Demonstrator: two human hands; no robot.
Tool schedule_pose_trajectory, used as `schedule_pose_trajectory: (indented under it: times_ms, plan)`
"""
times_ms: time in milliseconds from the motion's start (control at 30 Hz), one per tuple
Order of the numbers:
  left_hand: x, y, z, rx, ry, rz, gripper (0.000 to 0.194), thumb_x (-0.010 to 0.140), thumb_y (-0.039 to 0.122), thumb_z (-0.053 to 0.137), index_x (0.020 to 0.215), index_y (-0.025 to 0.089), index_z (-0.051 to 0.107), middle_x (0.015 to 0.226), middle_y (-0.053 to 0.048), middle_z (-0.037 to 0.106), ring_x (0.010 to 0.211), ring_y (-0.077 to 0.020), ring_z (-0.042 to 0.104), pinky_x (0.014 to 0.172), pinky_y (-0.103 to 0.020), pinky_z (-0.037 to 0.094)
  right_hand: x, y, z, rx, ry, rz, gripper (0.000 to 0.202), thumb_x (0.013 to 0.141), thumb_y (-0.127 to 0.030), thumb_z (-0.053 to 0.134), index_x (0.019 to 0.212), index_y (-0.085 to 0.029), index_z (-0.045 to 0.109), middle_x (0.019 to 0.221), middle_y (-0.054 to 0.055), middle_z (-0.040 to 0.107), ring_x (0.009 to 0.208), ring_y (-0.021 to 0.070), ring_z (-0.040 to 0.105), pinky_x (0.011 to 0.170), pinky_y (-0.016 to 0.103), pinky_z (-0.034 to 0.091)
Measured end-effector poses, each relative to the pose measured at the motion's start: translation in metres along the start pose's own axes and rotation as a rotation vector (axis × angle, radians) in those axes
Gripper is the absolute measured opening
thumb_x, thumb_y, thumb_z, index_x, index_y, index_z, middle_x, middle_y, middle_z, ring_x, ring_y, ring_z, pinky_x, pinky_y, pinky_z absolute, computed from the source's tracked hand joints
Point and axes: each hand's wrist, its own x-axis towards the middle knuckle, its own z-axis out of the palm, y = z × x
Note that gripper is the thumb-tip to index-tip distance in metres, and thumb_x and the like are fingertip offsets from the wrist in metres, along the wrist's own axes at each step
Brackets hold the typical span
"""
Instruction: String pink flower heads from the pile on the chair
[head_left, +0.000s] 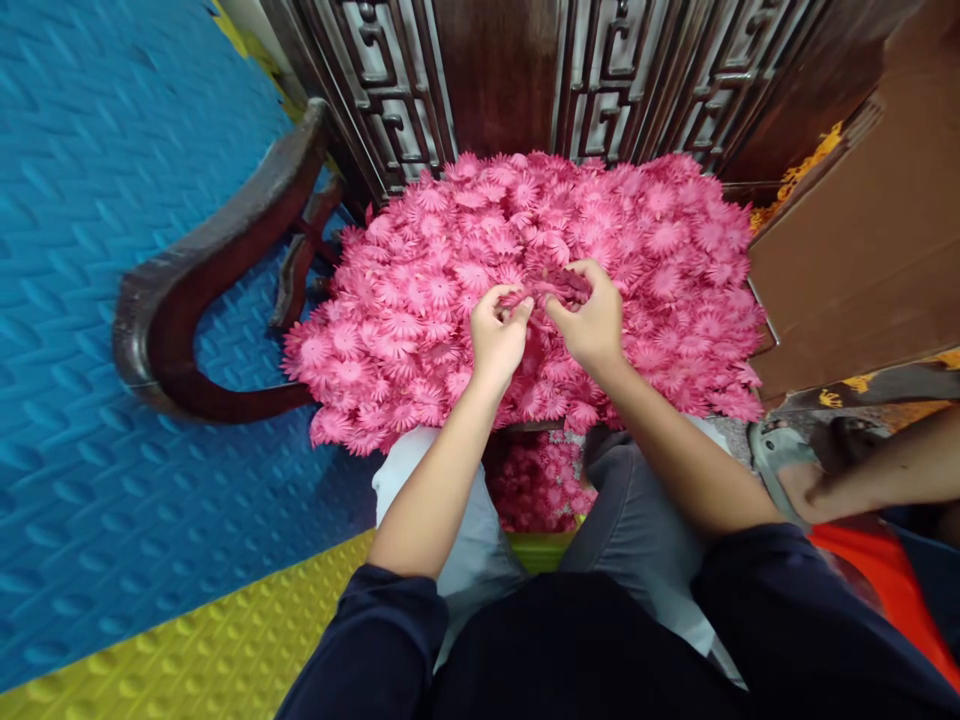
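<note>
While 2 hands (499,345) (596,318) pinch prob. 1 bundle (553,286), 1 flower heap (420,300)'s below.

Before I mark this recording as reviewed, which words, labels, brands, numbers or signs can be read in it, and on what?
None: no text can be read in this view.
The dark pink pieces in the left hand and right hand show no lettering, nor do the pink artificial flowers.
The brown cardboard shows no readable print.
The dark wooden fretwork carries geometric carving, not legible characters.
</note>
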Motion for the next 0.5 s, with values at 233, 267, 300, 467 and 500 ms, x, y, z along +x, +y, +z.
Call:
schedule_pose_trajectory:
  times_ms: [233,267,300,467,500]
  plan:
    - [-0.003,0.011,-0.010,0.133,-0.073,0.144,0.017,0.074,0.028,0.065,0.069,0.017,0.054,0.064,0.003,0.054,0.060,-0.0089,0.049,0.061,-0.021,0.039,-0.009,-0.017,-0.004,0.093,-0.027,-0.028,0.019,0.067,-0.019,0.061,0.080,-0.022,0.049,0.077,0.000,0.062,0.073,0.0146,0.060,0.077,0.034,0.053]
    - [-0.004,0.013,-0.010,0.189,-0.074,0.169,0.018,0.074,0.028,0.065,0.067,0.017,0.053,0.063,0.002,0.054,0.059,-0.0090,0.048,0.060,-0.021,0.039,-0.010,-0.017,-0.005,0.095,-0.013,-0.038,0.019,0.067,-0.020,0.062,0.081,-0.021,0.049,0.077,0.000,0.062,0.073,0.0144,0.060,0.078,0.034,0.053]
    - [-0.005,0.015,-0.010,0.251,-0.068,0.201,0.019,0.074,0.028,0.065,0.065,0.017,0.053,0.062,0.002,0.054,0.059,-0.0093,0.048,0.060,-0.022,0.038,-0.011,-0.017,-0.006,0.089,0.004,-0.047,0.019,0.068,-0.020,0.063,0.082,-0.021,0.050,0.077,0.000,0.062,0.073,0.0142,0.060,0.079,0.033,0.052]
    - [-0.009,0.015,-0.007,0.465,-0.012,0.275,0.026,0.072,0.033,0.064,0.059,0.018,0.048,0.060,0.002,0.051,0.058,-0.0098,0.044,0.058,-0.023,0.034,-0.017,-0.017,-0.011,0.005,0.074,-0.108,0.018,0.067,-0.021,0.064,0.082,-0.021,0.053,0.080,0.000,0.062,0.077,0.0143,0.059,0.078,0.031,0.051]
    - [-0.009,0.014,-0.007,0.474,-0.014,0.244,0.028,0.072,0.033,0.065,0.057,0.018,0.047,0.057,0.002,0.049,0.056,-0.0094,0.042,0.057,-0.023,0.033,-0.017,-0.017,-0.012,-0.007,0.076,-0.126,0.017,0.068,-0.020,0.063,0.082,-0.022,0.054,0.081,0.000,0.062,0.079,0.0144,0.059,0.079,0.031,0.051]
